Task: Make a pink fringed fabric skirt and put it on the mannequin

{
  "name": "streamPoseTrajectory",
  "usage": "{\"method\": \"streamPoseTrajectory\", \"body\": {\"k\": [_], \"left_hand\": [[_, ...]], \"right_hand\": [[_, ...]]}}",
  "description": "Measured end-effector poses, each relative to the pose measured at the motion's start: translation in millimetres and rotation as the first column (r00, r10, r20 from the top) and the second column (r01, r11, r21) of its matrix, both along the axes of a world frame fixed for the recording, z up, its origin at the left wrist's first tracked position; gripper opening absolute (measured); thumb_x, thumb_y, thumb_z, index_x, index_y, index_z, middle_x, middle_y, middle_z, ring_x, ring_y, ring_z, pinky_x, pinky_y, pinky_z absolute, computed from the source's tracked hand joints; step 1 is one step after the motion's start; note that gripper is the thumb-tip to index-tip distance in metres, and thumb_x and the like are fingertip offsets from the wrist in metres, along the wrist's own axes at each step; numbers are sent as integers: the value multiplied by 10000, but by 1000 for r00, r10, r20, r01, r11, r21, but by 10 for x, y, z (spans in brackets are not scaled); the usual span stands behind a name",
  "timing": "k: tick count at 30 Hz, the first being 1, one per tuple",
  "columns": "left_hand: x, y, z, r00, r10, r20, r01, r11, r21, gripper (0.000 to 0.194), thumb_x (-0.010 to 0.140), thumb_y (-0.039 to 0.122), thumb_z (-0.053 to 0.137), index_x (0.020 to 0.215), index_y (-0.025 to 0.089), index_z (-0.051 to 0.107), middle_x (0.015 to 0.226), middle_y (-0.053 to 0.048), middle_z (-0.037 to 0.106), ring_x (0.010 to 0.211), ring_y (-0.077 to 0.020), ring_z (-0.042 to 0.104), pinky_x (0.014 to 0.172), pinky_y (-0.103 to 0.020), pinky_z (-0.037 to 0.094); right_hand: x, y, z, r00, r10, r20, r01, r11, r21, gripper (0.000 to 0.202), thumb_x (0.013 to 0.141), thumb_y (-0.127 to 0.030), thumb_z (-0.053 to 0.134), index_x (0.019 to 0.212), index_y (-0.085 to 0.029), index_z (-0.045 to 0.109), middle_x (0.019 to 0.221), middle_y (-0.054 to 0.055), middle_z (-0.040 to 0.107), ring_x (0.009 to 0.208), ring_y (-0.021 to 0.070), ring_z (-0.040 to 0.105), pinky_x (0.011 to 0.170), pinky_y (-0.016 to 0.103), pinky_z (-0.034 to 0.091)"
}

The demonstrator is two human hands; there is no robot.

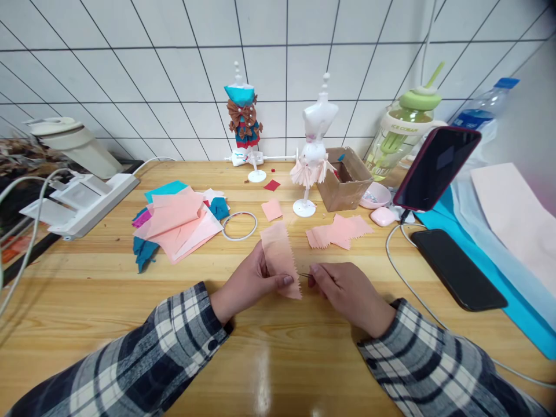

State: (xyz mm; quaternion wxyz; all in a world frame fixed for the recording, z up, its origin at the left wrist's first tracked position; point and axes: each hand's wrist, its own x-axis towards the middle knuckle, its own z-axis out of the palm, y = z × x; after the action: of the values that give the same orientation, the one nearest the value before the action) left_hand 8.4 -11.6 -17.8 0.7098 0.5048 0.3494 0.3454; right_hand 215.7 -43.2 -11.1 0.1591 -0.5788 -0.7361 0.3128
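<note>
My left hand (254, 282) pinches a strip of peach crepe paper (278, 249) between thumb and fingers. The strip's right edge is cut in small teeth. From the closed fingers of my right hand (339, 286) stick the thin metal tips of tweezers (304, 275), reaching to that toothed edge; the rest of the tool is hidden in the hand. Beyond the hands lie more toothed peach strips (336, 231) and a small peach square (271, 209). Behind them stands a white mini mannequin (320, 119) with a gathered peach paper skirt (310, 171).
A second mannequin (243, 116) wears blue, brown and red paper. Left are piled paper sheets (178, 223), a white ring (240, 226) and a power strip (93, 202). Right are a cardboard box (347, 191), a propped phone (436, 168), a flat phone (458, 269), cables and bottles.
</note>
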Motion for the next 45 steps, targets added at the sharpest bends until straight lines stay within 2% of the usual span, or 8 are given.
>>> {"method": "streamPoseTrajectory", "body": {"k": [4,10,17,22,30,36,45], "left_hand": [[-3,-9,-15,1000,-26,-8,26,999,-20,693,706,192,775,1291,177,403,1115,-103,674,979,-247,661,750,-304,552],[7,-11,-4,998,-52,26,53,998,-27,723,730,174,750,1335,183,356,1252,-146,608,1087,-281,625,833,-353,548],[5,-18,-12,1000,-10,15,10,1000,17,668,728,185,755,1308,195,422,1283,-129,600,1081,-266,628,862,-344,536],[-3,-14,-26,1000,-11,-13,11,1000,-15,722,720,216,764,1339,193,393,1276,-136,601,1106,-285,613,860,-361,536],[15,-18,32,997,13,-76,-12,1000,13,763,726,236,757,1373,196,353,1363,-141,531,1189,-292,558,924,-374,507],[32,-26,74,992,8,-124,-9,1000,-4,733,738,262,746,1357,182,361,1266,-128,595,1074,-255,614,844,-339,533],[28,-55,97,994,8,-104,-10,1000,-17,763,738,261,747,1377,194,335,1340,-139,551,1110,-265,604,853,-331,540]], "right_hand": [[-22,-5,38,996,13,89,-13,1000,-9,480,969,-464,306,736,-232,656,681,23,660,655,166,568,577,281,284],[-34,-1,94,987,53,152,-52,999,-11,444,973,-435,299,718,-214,588,693,7,643,645,143,522,570,270,246],[-45,-3,96,977,98,191,-98,995,-9,451,981,-477,254,747,-213,535,714,4,626,643,138,486,562,268,215],[-38,6,79,972,108,209,-105,994,-27,446,983,-489,243,761,-218,520,730,-2,632,654,138,498,564,263,211],[-49,22,62,973,109,205,-114,993,12,444,982,-481,262,781,-223,563,731,2,646,644,136,506,559,265,204],[-28,38,75,976,110,191,-114,993,15,451,978,-482,275,795,-223,595,747,12,660,669,144,529,569,266,228],[8,39,91,991,79,111,-77,997,-27,524,992,-462,231,747,-213,622,741,12,671,688,144,560,597,266,271]]}}
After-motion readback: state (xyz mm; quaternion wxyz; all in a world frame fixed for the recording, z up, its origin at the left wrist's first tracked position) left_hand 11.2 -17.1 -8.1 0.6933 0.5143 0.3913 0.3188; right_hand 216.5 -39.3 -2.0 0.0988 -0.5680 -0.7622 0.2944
